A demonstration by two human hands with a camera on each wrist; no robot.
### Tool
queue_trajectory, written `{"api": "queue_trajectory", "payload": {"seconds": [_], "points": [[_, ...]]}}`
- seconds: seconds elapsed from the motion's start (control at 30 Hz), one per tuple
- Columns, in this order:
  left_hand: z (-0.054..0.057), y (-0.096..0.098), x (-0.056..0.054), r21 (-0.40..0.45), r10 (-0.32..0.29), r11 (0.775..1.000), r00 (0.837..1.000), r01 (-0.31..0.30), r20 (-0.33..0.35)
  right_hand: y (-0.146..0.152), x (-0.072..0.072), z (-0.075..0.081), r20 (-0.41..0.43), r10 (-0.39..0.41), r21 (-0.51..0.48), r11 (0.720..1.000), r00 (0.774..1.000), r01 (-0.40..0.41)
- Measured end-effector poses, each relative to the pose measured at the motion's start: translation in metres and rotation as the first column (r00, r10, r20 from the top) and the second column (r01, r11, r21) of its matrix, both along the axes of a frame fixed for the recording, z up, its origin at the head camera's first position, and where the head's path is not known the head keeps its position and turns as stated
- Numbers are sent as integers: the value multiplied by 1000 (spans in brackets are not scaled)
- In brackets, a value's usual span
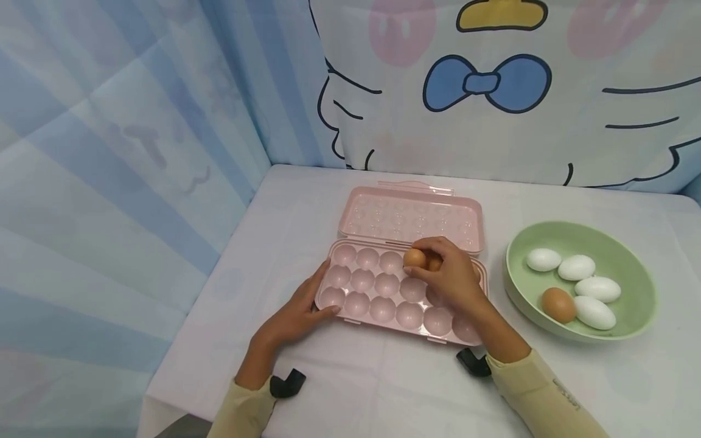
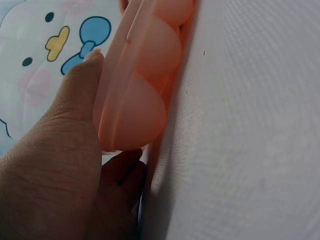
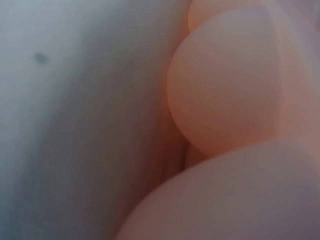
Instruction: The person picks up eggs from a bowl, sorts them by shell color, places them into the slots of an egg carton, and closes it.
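My right hand [image 1: 453, 275] pinches a brown egg [image 1: 414, 258] between thumb and fingers, over the back row of a pink egg box [image 1: 378, 317]. Another brown egg [image 1: 434, 264] shows in that row, partly behind the fingers. At the box's left end, my left hand [image 1: 296, 313] grips the corner. In the left wrist view its thumb [image 2: 82, 82] lies along the rim, with the fingers [image 2: 125, 172] bent around the end by the rounded cups [image 2: 137, 112]. The right wrist view shows the cups [image 3: 225, 85] close up and blurred. My right hand and forearm hide the box's right part.
The box's lid [image 1: 411, 213] lies folded back behind it. To the right stands a green bowl [image 1: 638, 304] with several white eggs [image 1: 597, 289] and one brown egg [image 1: 558, 305]. A white cloth covers the table [image 1: 356, 377]; a patterned curtain [image 1: 405, 134] hangs along its back edge.
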State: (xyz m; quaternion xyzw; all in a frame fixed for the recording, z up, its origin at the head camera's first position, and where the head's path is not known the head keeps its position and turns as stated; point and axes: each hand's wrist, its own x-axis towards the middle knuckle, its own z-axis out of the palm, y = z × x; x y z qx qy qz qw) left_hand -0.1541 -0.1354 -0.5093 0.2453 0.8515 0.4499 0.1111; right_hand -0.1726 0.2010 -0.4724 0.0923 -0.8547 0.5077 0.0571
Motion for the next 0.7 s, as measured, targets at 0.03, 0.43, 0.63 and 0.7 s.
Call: {"api": "queue_trajectory", "payload": {"seconds": [0.03, 0.43, 0.63, 0.7], "points": [[0, 0, 0, -2, 1, 1000, 1000, -1, 0, 0, -1, 0, -8, 7, 9, 1000, 1000, -7], [-2, 1, 0, 11, 2, 1000, 1000, -2, -6, 1, -1, 3, -31, 26, 51, 998, 999, -24], [-1, 2, 1, 3, 3, 1000, 1000, -3, -12, 1, -1, 4, -24, 27, 26, 999, 999, -26], [0, 1, 1, 3, 0, 1000, 1000, 0, -13, 2, -1, 3, -21, 30, 10, 999, 999, -30]]}}
